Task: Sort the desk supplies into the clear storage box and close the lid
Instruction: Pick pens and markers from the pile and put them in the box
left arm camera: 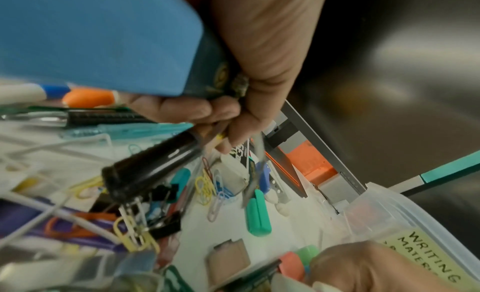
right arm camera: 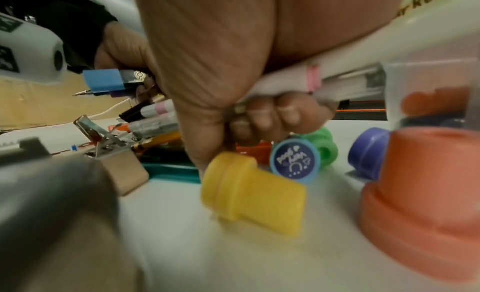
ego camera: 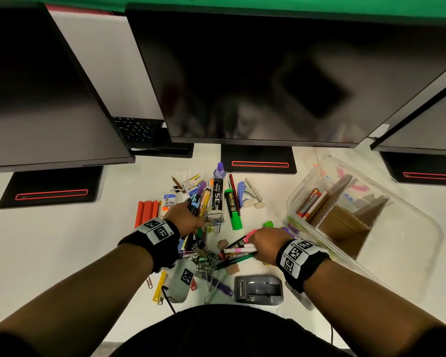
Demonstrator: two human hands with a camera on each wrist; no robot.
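Over the pile, both hands grip pens: left hand [ego camera: 184, 218] (bundle half hidden), right hand [ego camera: 267, 244] a blurred pink-banded marker [ego camera: 238, 250].

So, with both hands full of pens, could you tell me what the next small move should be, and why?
Probably carry the right hand with its markers to the clear storage box beside it: the grip looks secure, and pens already stand in one compartment.

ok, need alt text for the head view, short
Both hands grip bundles of pens and markers over a pile of desk supplies: left hand mid-pile, right hand beside the open clear storage box, which already holds markers. Three dark monitors stand behind.
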